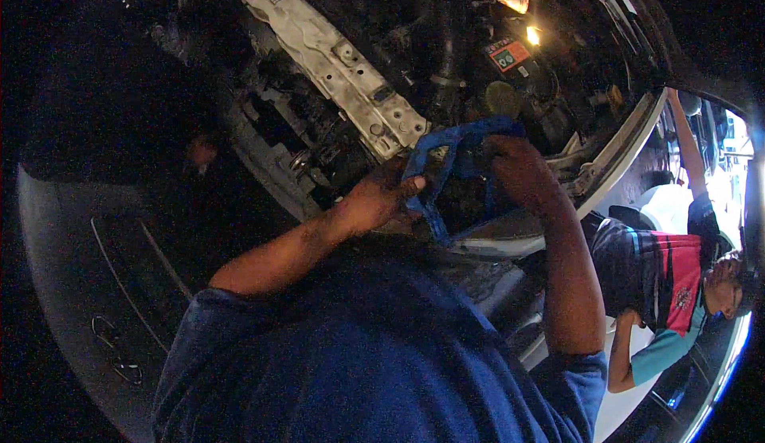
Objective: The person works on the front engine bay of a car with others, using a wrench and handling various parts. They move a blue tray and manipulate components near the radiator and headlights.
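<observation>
A blue open frame (437, 216), with bars around dark openings, sits at the front corner of a car's engine bay. My left hand (378, 197) grips its left side, the thumb lying on the blue bar and the other fingers mostly hidden. My right hand (522, 170) is closed around the frame's right side near its upper corner, its fingertips in shadow. The near end of a worn pale metal crossmember (351, 68) reaches to the frame's upper left.
A lit lamp (533, 36) shines beside a box with an orange label (508, 56) in the bay. A white fender edge (613, 176) curves along the right. Another person (669, 276) stands beyond it with one arm raised. Dark front-end parts (303, 156) lie left of the crossmember.
</observation>
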A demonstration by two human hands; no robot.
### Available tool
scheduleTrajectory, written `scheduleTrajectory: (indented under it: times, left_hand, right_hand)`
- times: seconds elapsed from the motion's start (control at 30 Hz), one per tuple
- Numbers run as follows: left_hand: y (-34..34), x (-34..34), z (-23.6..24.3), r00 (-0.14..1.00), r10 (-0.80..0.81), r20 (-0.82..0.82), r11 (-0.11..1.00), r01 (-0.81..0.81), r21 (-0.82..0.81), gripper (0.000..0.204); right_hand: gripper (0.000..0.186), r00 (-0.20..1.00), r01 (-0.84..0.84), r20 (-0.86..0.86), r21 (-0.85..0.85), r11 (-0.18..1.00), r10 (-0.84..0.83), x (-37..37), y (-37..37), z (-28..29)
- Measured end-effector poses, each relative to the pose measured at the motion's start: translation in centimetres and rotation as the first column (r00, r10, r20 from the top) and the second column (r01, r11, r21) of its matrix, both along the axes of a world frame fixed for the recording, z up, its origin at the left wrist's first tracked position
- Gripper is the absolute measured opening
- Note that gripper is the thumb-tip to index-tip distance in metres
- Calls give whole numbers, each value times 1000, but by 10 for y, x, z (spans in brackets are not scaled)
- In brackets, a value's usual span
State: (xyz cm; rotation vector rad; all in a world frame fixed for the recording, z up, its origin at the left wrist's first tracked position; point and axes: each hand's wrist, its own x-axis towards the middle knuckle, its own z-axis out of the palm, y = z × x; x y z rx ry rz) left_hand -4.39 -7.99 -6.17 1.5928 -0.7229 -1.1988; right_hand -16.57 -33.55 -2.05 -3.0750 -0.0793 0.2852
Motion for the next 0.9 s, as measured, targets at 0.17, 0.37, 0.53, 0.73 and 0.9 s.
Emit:
scheduleTrajectory:
  times: [0.17, 0.37, 0.53, 0.73, 0.9]
  left_hand:
    - [3, 5, -2, 999, 4, 51, 1000, -4, -6, 62]
    - [5, 4, -6, 995, -58, 80, 998, 61, -25, 60]
    - [5, 7, 8, 929, 32, -370, 999, -37, -7, 64]
    - [8, 7, 1, 871, -4, -491, 980, -94, -174, 71]
    - [6, 6, 8, 829, 82, -553, 992, -119, -31, 61]
  right_hand:
    - [30, 902, 428, -178, 255, 867, -393, 36, 53, 12]
    - [22, 908, 294, -316, 13, 956, -275, 50, 51, -10]
    - [25, 911, 259, -332, 1, 966, -244, 41, 49, 13]
    - [38, 852, 523, -329, 571, 632, -408, 12, 0, 37]
    - [33, 667, 696, -461, 666, 268, -585, 0, 11, 67]
